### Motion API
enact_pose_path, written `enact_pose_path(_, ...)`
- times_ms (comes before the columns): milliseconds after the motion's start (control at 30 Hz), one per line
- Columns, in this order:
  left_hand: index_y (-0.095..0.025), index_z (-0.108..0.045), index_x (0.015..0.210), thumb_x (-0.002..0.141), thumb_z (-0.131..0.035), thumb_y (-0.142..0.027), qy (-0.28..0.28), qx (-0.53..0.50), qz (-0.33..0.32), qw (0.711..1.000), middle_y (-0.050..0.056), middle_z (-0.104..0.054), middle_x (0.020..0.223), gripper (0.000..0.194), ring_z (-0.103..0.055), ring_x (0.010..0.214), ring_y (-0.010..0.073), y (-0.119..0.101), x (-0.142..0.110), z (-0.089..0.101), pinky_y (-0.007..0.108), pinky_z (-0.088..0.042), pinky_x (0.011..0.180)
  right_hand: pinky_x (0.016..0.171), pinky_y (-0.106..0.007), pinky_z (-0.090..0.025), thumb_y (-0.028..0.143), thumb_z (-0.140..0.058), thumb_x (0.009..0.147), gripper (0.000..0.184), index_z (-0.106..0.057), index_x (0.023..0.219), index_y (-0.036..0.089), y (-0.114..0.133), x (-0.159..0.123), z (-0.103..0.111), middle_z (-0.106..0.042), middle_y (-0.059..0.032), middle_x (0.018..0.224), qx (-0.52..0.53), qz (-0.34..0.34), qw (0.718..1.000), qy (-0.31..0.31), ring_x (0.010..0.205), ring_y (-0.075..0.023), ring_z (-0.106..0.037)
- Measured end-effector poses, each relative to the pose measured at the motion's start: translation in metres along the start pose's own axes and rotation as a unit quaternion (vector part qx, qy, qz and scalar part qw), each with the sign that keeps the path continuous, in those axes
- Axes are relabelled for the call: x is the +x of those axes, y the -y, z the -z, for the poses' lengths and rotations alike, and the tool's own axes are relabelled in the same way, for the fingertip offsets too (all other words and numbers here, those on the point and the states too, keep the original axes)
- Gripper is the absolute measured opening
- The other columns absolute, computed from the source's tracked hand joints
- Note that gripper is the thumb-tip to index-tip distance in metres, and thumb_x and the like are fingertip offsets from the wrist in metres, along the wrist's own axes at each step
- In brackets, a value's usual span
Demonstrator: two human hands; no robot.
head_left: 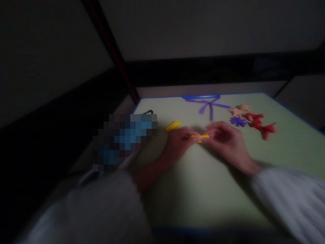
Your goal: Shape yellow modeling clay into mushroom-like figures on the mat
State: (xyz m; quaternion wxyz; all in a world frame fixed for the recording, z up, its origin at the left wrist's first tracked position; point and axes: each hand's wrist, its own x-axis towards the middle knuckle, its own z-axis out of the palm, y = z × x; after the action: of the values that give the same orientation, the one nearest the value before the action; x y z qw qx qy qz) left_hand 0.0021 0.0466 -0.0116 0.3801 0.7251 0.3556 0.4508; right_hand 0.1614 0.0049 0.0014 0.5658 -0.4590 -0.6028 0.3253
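Observation:
A small, thin yellow piece [203, 136], perhaps folded paper, is pinched between my two hands over the middle of the table. My left hand [177, 141] is closed on its left end, fingertips pressed together. At its right end, my right hand [228, 144] pinches it between thumb and fingers. Blur and the fingers hide its full shape. Just beyond my left hand lies another yellow piece [173, 125], larger and folded-looking. Past my right hand sits a purple flower-like shape [238, 121] with many narrow petals.
The pale table [198, 196] has a blue edge. Purple strips [210, 110] lie crossed near its far side, by a blue bar [201, 97]. Red folded shapes [265, 128] and peach shapes [236, 112] are at the right. A pixelated bluish item [129, 135] is at the left edge.

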Motion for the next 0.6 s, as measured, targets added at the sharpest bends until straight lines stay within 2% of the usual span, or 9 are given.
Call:
enact_pose_path(100, -0.016, -0.071, 0.083, 0.068, -0.070, -0.022, -0.008, -0.022, 0.012, 1.000, 0.005, -0.071, 0.080, 0.016, -0.065, 0.073, 0.0147, 0.0050, 0.0007, -0.0001, 0.025, -0.053, 0.066, 0.058, -0.027, -0.052, 0.024, -0.073, 0.067, 0.016, -0.064, 0.078, 0.018, -0.0009, 0.0002, 0.0024, -0.067, -0.0005, 0.068, -0.031, 0.004, 0.999, -0.008, 0.058, -0.0124, -0.060)
enact_pose_path(167, -0.016, -0.071, 0.079, 0.069, -0.069, -0.022, -0.015, -0.028, 0.016, 0.999, 0.004, -0.071, 0.077, 0.012, -0.065, 0.071, 0.0143, 0.0060, 0.0007, 0.0005, 0.025, -0.053, 0.064, 0.058, -0.027, -0.052, 0.025, -0.072, 0.068, 0.013, -0.067, 0.078, 0.017, -0.0006, 0.0000, 0.0040, -0.068, -0.0015, 0.070, -0.048, 0.002, 0.999, -0.004, 0.059, -0.0128, -0.060)
enact_pose_path(333, -0.016, -0.070, 0.071, 0.070, -0.066, -0.019, -0.013, -0.033, 0.023, 0.999, 0.003, -0.070, 0.071, 0.005, -0.064, 0.067, 0.0127, 0.0020, -0.0011, 0.0010, 0.023, -0.052, 0.063, 0.064, -0.030, -0.050, 0.027, -0.067, 0.074, 0.013, -0.071, 0.081, 0.017, 0.0022, 0.0004, 0.0053, -0.070, -0.0061, 0.081, -0.080, 0.023, 0.995, 0.053, 0.074, -0.0173, -0.062)
enact_pose_path(600, -0.014, -0.070, 0.077, 0.069, -0.068, -0.019, -0.010, -0.033, 0.033, 0.999, 0.005, -0.071, 0.076, 0.010, -0.064, 0.069, 0.0130, 0.0026, -0.0048, -0.0023, 0.023, -0.050, 0.064, 0.066, -0.031, -0.050, 0.027, -0.068, 0.073, 0.009, -0.069, 0.068, 0.019, -0.0017, 0.0027, 0.0047, -0.068, -0.0054, 0.078, -0.084, 0.027, 0.995, 0.044, 0.073, -0.0172, -0.062)
